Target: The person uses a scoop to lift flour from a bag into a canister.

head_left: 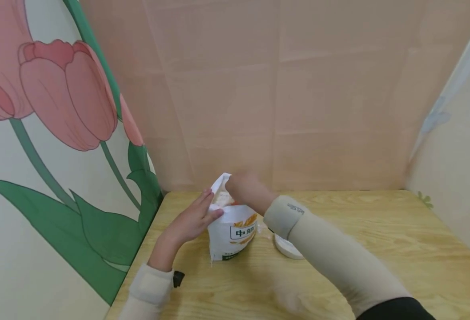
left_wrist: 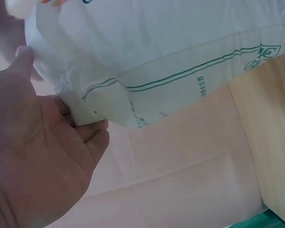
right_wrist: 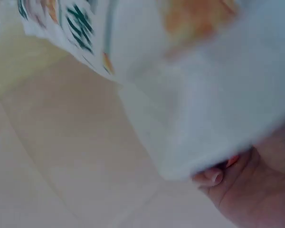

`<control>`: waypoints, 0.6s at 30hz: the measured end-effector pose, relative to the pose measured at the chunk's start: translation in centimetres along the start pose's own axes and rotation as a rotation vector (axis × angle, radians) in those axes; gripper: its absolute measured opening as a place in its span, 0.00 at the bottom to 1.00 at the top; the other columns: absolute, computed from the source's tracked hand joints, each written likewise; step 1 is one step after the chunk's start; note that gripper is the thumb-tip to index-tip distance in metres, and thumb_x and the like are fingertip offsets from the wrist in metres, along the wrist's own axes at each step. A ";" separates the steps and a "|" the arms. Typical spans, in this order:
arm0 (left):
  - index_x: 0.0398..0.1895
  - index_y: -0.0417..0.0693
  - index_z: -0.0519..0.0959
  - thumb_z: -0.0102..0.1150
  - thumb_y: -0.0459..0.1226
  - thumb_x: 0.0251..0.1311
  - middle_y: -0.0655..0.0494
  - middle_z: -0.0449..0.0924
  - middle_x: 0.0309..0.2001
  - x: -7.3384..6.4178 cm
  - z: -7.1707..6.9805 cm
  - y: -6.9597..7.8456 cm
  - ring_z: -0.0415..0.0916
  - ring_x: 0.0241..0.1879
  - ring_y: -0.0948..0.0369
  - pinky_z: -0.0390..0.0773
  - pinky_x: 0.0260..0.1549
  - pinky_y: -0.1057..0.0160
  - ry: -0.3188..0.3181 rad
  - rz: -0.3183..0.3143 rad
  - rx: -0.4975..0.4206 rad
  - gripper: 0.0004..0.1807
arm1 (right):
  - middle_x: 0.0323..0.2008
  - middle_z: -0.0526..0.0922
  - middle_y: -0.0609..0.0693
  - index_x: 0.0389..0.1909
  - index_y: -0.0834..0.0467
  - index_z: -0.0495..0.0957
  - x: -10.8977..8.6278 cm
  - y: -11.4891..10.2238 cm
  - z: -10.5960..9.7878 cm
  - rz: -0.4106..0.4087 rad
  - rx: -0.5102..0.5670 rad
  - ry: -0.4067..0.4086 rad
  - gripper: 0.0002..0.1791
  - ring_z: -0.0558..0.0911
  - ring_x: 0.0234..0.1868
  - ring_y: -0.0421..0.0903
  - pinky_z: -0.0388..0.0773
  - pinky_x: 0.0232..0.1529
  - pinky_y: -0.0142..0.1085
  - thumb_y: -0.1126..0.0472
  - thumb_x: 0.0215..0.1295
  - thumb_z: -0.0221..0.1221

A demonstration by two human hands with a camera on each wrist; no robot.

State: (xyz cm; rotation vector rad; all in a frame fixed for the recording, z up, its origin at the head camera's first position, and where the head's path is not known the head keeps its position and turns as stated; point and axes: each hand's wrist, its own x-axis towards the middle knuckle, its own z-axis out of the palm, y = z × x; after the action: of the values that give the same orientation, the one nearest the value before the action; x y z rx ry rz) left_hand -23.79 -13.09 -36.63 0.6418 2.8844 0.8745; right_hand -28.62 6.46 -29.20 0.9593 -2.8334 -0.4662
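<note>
A white flour bag (head_left: 230, 231) with orange wheat print and dark lettering stands on the table, its top pulled open. My left hand (head_left: 193, 218) pinches the bag's left rim, thumb on the near side. The left wrist view shows fingertips (left_wrist: 99, 135) curled against the bag's edge. At the mouth of the bag, my right hand (head_left: 244, 189) is blurred and bent downward. Its curled fingers hold a small red-orange thing (right_wrist: 232, 160), mostly hidden by the hand and the bag. A white round dish (head_left: 287, 249) sits right of the bag, partly behind my right forearm.
The wooden table (head_left: 379, 231) reaches back to a wall covered in creased pinkish-tan sheeting (head_left: 339, 111). A wall with painted tulips (head_left: 67, 93) borders the left side. Another pale wall (head_left: 455, 178) stands on the right.
</note>
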 end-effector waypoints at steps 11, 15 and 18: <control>0.81 0.43 0.47 0.36 0.67 0.72 0.53 0.37 0.82 -0.1 0.1 0.3 0.34 0.81 0.55 0.48 0.77 0.48 0.002 0.001 0.026 0.49 | 0.31 0.82 0.49 0.28 0.54 0.79 1.3 1.3 2.2 -0.045 0.187 -0.028 0.06 0.76 0.31 0.47 0.80 0.40 0.42 0.65 0.65 0.59; 0.81 0.43 0.47 0.36 0.68 0.72 0.53 0.37 0.82 0.0 0.1 0.4 0.35 0.81 0.55 0.49 0.77 0.49 0.003 -0.001 0.038 0.49 | 0.32 0.81 0.49 0.32 0.55 0.79 1.2 2.0 1.5 -0.025 0.180 -0.107 0.03 0.75 0.31 0.46 0.79 0.39 0.41 0.63 0.66 0.61; 0.82 0.44 0.47 0.35 0.68 0.71 0.53 0.37 0.82 0.0 0.0 0.3 0.35 0.81 0.54 0.49 0.76 0.48 0.004 -0.007 0.039 0.49 | 0.32 0.80 0.49 0.33 0.56 0.81 0.9 2.8 1.0 -0.024 0.205 -0.126 0.04 0.75 0.31 0.47 0.78 0.39 0.41 0.61 0.68 0.60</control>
State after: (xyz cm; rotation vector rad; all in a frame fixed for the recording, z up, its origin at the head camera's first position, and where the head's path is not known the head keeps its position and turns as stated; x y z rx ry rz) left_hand -23.67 -12.85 -36.48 0.6335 2.9119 0.8220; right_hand -31.13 8.29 -29.22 1.0340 -3.0334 -0.2508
